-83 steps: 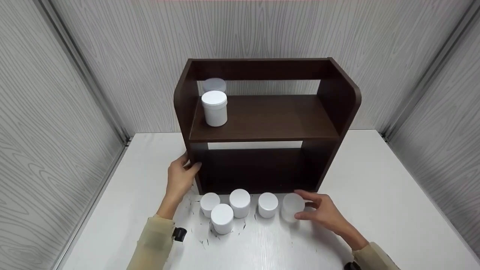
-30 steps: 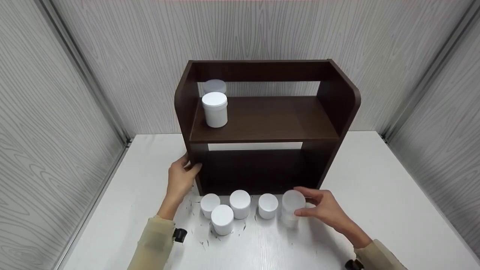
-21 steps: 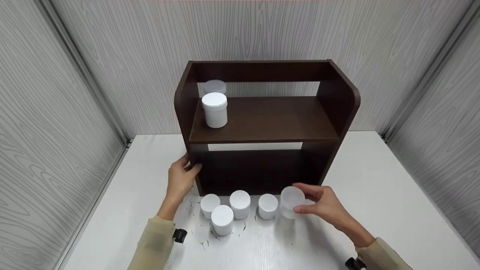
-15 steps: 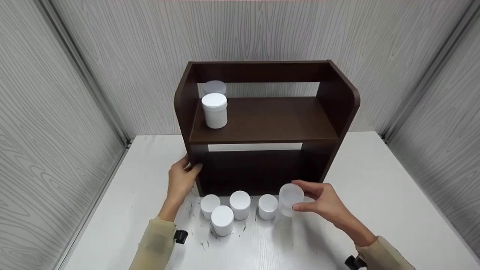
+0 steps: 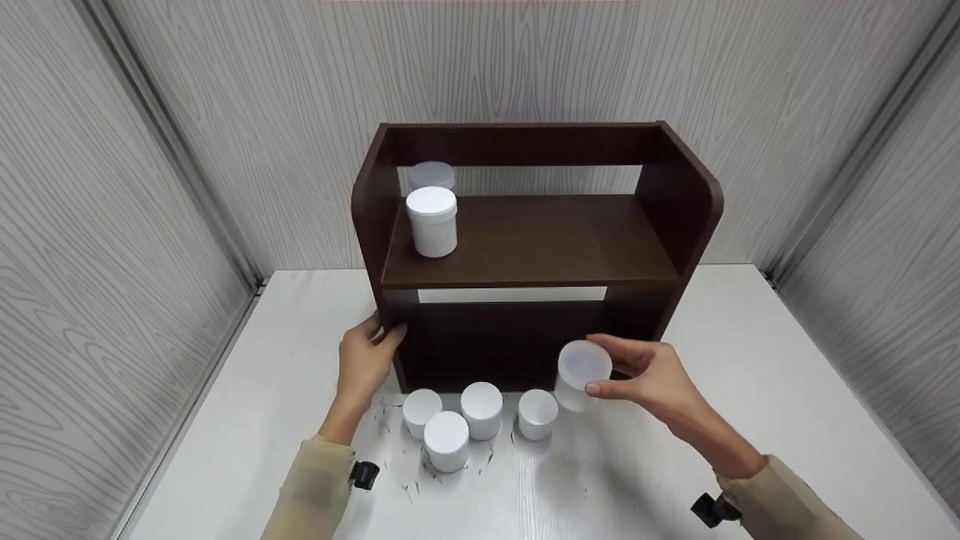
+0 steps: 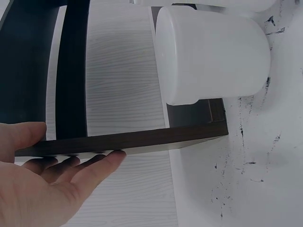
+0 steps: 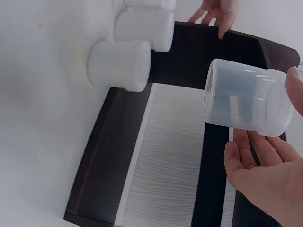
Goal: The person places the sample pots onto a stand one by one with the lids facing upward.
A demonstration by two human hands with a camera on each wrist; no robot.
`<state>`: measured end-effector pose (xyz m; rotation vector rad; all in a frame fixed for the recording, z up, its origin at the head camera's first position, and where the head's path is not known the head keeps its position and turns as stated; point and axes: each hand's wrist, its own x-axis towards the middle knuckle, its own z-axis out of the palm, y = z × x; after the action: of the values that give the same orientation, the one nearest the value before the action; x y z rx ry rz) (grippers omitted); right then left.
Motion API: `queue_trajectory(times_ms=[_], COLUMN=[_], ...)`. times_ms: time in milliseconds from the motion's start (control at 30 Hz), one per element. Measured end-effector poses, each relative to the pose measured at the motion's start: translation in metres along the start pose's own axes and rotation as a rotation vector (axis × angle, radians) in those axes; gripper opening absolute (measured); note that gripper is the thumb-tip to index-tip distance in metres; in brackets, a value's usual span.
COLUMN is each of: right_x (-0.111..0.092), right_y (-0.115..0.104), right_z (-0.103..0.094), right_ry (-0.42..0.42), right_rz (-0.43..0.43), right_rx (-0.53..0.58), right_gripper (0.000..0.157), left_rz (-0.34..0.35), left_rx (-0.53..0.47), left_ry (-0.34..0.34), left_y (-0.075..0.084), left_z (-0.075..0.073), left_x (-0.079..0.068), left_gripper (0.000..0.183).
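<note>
My right hand (image 5: 660, 382) grips a translucent plastic jar (image 5: 574, 386) near its lid, between thumb and fingers. In the right wrist view the clear jar (image 7: 239, 97) looks hollow, held clear of the table in front of the shelf's lower bay. A dark brown two-tier wooden shelf (image 5: 562, 240) stands upright at the middle. My left hand (image 5: 365, 367) pinches the edge of its left side panel; the left wrist view shows the thumb on the inner face and the fingers (image 6: 102, 170) along the outer face. One white lidded jar (image 5: 433, 229) stands at the upper tier's left, partly hiding a translucent jar (image 5: 433, 174) behind it.
Several short white jars stand on the white table (image 5: 525, 502) before the shelf; the rightmost white jar (image 5: 538, 414) is closest to my right hand. Dark scuff marks dot the tabletop there. Grey wood-grain panels (image 5: 517, 60) enclose the back and sides.
My right hand has lifted the translucent jar off the table and raised it toward the shelf's lower bay. My left hand has kept its place on the side panel.
</note>
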<state>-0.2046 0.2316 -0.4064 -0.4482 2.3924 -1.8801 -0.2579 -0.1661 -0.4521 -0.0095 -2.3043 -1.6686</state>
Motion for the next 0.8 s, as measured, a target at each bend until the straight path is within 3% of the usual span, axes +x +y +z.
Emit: queue_trajectory(times_ms=[233,800], right_x=[0.002,0.014], right_y=[-0.027,-0.083], right_z=[0.001,0.008], right_ry=[0.001,-0.011], right_rz=[0.017,-0.043], right_rx=[0.037,0.049], right_gripper=[0.067,0.066], left_rz=[0.007,0.016], left_rx=[0.028,0.029], left_ry=[0.000,0.027], left_y=[0.001,0.002], left_z=[0.000,0.001], left_x=[-0.001,0.001], left_gripper=[0.053,0.048])
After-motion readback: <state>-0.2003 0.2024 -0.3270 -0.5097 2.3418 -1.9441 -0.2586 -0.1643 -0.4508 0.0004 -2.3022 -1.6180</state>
